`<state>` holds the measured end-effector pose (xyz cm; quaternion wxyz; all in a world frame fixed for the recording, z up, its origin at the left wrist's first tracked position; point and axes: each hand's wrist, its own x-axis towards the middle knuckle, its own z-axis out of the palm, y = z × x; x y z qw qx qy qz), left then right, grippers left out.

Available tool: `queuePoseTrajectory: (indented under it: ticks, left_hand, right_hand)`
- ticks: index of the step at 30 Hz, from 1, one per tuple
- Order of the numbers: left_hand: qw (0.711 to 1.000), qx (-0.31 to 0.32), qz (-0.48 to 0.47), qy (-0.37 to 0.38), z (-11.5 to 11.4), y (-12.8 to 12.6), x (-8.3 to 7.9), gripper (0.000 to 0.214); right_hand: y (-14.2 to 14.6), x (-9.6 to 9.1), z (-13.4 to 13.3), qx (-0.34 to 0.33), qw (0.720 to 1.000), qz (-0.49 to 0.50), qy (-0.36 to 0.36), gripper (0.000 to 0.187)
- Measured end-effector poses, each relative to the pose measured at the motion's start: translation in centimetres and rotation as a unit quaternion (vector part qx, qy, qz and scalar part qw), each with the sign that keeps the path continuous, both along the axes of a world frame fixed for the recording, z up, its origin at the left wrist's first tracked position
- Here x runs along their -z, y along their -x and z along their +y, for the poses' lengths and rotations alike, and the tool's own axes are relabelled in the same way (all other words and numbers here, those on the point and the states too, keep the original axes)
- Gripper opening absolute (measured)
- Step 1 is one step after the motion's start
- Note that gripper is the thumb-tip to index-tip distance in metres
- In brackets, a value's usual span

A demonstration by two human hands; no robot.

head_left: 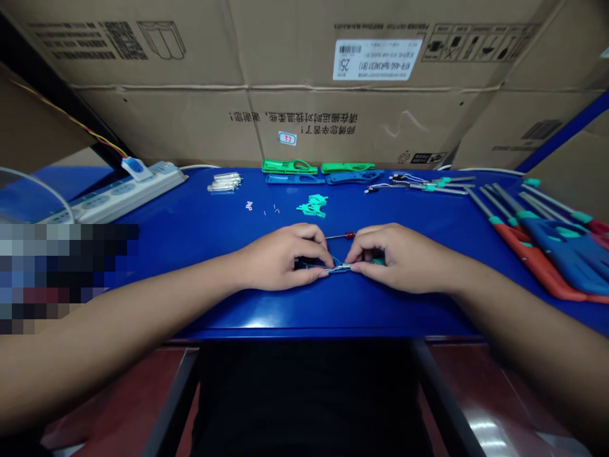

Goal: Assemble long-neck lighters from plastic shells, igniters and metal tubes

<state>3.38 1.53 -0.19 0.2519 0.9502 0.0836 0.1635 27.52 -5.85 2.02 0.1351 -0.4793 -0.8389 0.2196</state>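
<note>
Running sideways, a blue casing (339,270) spans left hand (288,257) to right hand (399,257).

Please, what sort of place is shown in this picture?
Probably a small assembly workbench. On the glossy blue tabletop lie small turquoise plastic parts and a thin metal tool with a red handle. The left hand and right hand hold a narrow blue piece.

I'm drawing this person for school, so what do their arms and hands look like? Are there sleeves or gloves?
The left hand and right hand are bare, without gloves. On the left arm and right arm, I see no sleeves, watch, bracelet or markings. Plain dark clothing shows at the bottom.
</note>
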Motion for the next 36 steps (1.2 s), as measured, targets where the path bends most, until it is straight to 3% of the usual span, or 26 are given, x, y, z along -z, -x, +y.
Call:
queuePoseTrajectory:
  ticks: [7,11,17,23,28,36]
  left_hand:
    - [1.000,-0.007,0.006,0.001,0.0,0.1,0.0,0.022]
    - [0.999,-0.033,0.016,-0.006,-0.1,0.2,-0.1,0.033]
    - [0.999,-0.042,0.015,-0.010,-0.5,0.5,-0.3,0.015]
    - [0.998,-0.057,0.026,-0.013,-0.9,0.8,-0.7,0.011]
    - [0.994,-0.085,0.062,-0.022,-1.5,1.1,-1.5,0.013]
    - [0.989,-0.116,0.073,0.059,-2.2,0.9,-1.5,0.013]
  right_hand:
    - [0.3,-0.1,0.1,-0.009,0.999,-0.034,0.004,0.009]
    - [-0.1,0.2,-0.1,-0.078,0.997,-0.016,-0.017,0.027]
    - [-0.7,1.0,0.0,-0.108,0.993,0.010,-0.035,0.030]
    - [-0.5,1.1,-0.1,-0.104,0.994,-0.004,-0.042,0.030]
    - [0.4,0.3,-0.5,-0.070,0.997,-0.019,0.011,0.027]
    - [1.8,0.0,-0.5,-0.025,0.998,0.013,0.055,0.022]
